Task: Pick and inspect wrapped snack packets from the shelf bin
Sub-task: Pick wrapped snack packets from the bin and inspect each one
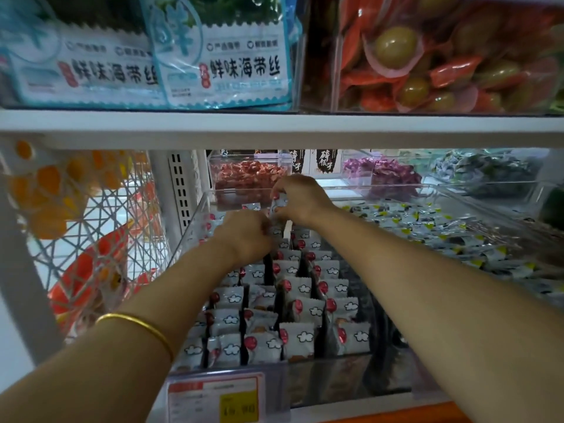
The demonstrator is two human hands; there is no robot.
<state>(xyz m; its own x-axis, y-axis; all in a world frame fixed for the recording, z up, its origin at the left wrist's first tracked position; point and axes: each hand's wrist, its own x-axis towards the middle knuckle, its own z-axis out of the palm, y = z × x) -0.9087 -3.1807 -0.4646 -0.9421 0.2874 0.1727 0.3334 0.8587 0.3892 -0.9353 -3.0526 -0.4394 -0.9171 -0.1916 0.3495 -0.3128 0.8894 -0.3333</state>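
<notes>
**Entry — snack packets, lower shelf**

- Snack packet (279,206): one, white wrapper. Raised clear of the rows at the back of the shelf bin (335,383). Pinched at its upper edge by thumb and fingertips of the right hand (300,196). Held upright and face-on, presumably so the print can be read.
- Left hand (247,236): one, fingers curled, just below and beside the raised packet. Probably steadying its lower edge or parting the row beneath. Cannot tell whether anything is gripped. Gold bangle (137,323) on that forearm, one.
- Stocked packets (297,334): white, with a cloud and a red balloon. Stood on edge in about four files running front to back, faces forward so each can be seen and drawn out singly. Dozens in all. Not countable exactly, since they overlap and the arms cover some.
- Bin: one, clear plastic, tilted down toward the aisle, likely to feed stock forward.
- Price tag (213,395): one, clipped to the bin front, red and yellow, text unreadable.
- Neighbouring bin (457,239): to the right, one, loose packets with yellow marks — heaped, not filed.
- Seaweed bags (225,56): two, on the shelf above.
</notes>
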